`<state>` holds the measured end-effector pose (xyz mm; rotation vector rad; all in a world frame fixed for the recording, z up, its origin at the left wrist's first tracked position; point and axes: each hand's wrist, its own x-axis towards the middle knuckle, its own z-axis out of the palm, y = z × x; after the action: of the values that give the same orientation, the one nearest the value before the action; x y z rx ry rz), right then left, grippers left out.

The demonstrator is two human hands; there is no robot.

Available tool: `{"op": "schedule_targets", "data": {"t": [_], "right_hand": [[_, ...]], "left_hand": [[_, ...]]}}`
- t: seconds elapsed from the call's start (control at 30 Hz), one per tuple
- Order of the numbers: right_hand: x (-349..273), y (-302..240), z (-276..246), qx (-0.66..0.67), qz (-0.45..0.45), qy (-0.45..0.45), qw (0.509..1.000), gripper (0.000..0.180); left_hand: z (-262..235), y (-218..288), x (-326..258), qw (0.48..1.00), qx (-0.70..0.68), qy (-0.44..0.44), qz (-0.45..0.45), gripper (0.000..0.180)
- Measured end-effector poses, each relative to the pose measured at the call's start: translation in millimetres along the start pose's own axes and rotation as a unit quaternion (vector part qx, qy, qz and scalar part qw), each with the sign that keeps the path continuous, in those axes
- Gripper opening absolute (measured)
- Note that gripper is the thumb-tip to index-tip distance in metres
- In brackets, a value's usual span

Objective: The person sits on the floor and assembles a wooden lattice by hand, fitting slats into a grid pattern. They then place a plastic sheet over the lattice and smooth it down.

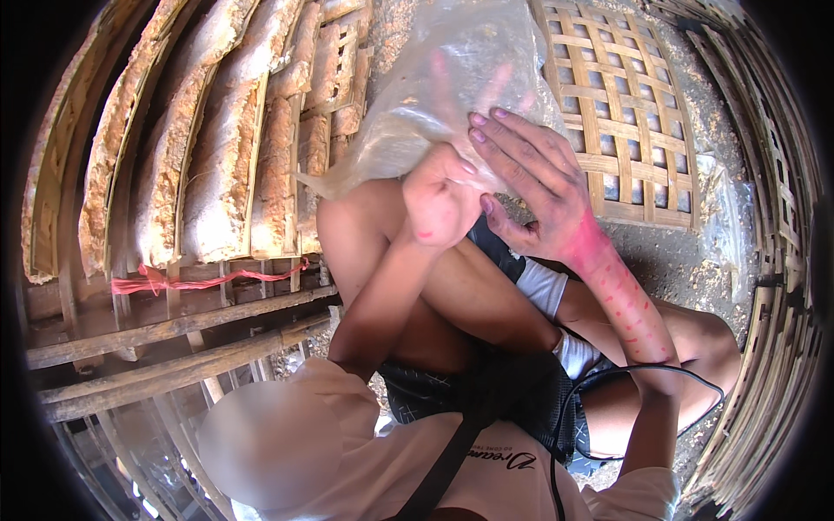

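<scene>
A clear plastic bag (452, 78) rests on my raised knee at the top centre. My left hand (439, 200) grips the bag's lower edge with closed fingers. My right hand (539, 178) lies flat against the bag beside it, fingers spread over the plastic and thumb tucked under. Red stains mark my right wrist and forearm (621, 291). What is inside the bag is blurred behind the cloudy plastic.
Bamboo racks (217, 148) loaded with long pale-brown slabs fill the left. A woven bamboo lattice tray (621, 113) lies on the ground at the upper right. Stacked bamboo frames (773, 260) curve along the right edge. A red string (200, 281) ties the rack's rail.
</scene>
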<state>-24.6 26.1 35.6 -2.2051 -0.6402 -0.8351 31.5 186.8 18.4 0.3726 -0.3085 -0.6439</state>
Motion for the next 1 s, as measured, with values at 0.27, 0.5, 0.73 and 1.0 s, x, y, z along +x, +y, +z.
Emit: {"op": "schedule_targets", "data": {"t": [0.27, 0.5, 0.73, 1.0], "right_hand": [[-10, 3, 3, -0.025, -0.004, -0.013, 1.0, 0.059], [2, 6, -12, -0.082, 0.066, -0.078, 0.991, 0.067], [-6, 8, 0, 0.033, 0.031, -0.08, 0.996, 0.088], [-4, 17, -4, 0.046, 0.02, 0.011, 0.999, 0.111]], "left_hand": [[11, 19, 0, 0.995, -0.069, -0.051, -0.043, 0.081], [5, 0, -6, 0.993, 0.083, 0.076, -0.025, 0.061], [-20, -13, -25, 0.992, 0.114, -0.051, 0.0, 0.062], [-22, 23, -29, 0.742, 0.659, 0.024, -0.125, 0.019]]}}
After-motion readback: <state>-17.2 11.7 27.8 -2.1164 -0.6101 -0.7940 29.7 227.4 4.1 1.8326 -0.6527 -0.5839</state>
